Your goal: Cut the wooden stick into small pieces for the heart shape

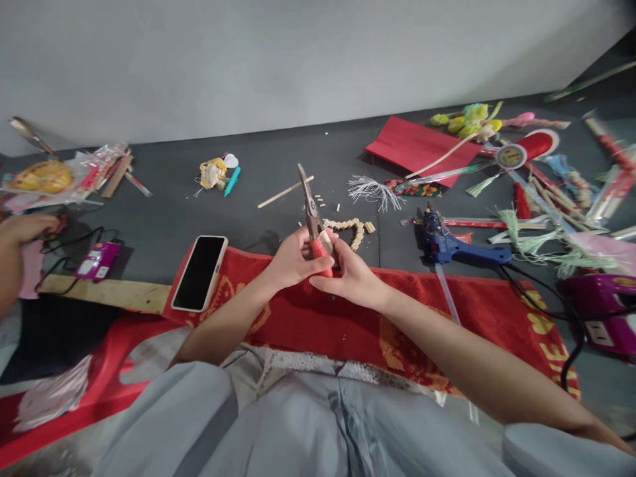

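Observation:
My left hand [294,260] is closed around the red handles of a pair of pliers [311,212], whose dark, worn jaws point away from me. Close against it, my right hand [355,275] is closed too, with a small pale piece of stick [326,241] at its fingertips beside the handles. Just beyond my fingers, a curved row of short pale stick pieces [358,233] lies on the dark table. A few loose bits [338,207] are scattered near it. Farther off is a thin wooden stick [278,195], partly behind the pliers.
A red towel [342,324] lies under my forearms, with a phone [200,273] on its left end. At right are a blue glue gun [460,252], red paper [422,149] and a thread spool [536,146]. Another person's hand [32,228] is at far left, near a purple box [99,260].

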A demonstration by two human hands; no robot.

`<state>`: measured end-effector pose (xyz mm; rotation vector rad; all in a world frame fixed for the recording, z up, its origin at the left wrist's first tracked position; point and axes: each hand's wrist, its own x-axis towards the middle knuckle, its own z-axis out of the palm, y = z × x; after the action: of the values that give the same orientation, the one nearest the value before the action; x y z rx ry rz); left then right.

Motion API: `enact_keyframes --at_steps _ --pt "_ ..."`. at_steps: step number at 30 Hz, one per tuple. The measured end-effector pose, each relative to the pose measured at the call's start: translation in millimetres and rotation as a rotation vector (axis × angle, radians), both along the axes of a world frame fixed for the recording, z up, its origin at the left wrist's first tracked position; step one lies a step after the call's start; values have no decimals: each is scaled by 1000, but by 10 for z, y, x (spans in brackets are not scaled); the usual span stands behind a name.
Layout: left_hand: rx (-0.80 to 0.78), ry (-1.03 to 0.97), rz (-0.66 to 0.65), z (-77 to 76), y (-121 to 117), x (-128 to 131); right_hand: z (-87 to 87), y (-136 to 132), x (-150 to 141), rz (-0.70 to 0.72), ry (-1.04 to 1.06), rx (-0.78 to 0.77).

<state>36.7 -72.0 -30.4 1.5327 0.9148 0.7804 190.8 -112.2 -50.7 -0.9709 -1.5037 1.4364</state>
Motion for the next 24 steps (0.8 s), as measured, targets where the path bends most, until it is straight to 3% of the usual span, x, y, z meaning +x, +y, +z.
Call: enact_keyframes --at_steps 2,6,8,11,15,18,24 --pt "219 49 98 18 23 -67 30 -9 4 -38 -76 -38" --pt "919 356 490 117 55 -245 88 -41 6 -88 -257 -35" --pt "1110 502 619 168 78 -324 110 -61 2 -77 -314 -10" --pt "1146 669 670 193 125 -402 130 -87 -2 -38 -355 26" --pt "1082 829 560 133 186 -437 134 -94 8 3 -386 27" --pt "1087 918 547 82 212 -440 131 -80 31 36 -362 29" --pt "1161 850 610 86 219 -449 157 -69 81 203 -202 -95"
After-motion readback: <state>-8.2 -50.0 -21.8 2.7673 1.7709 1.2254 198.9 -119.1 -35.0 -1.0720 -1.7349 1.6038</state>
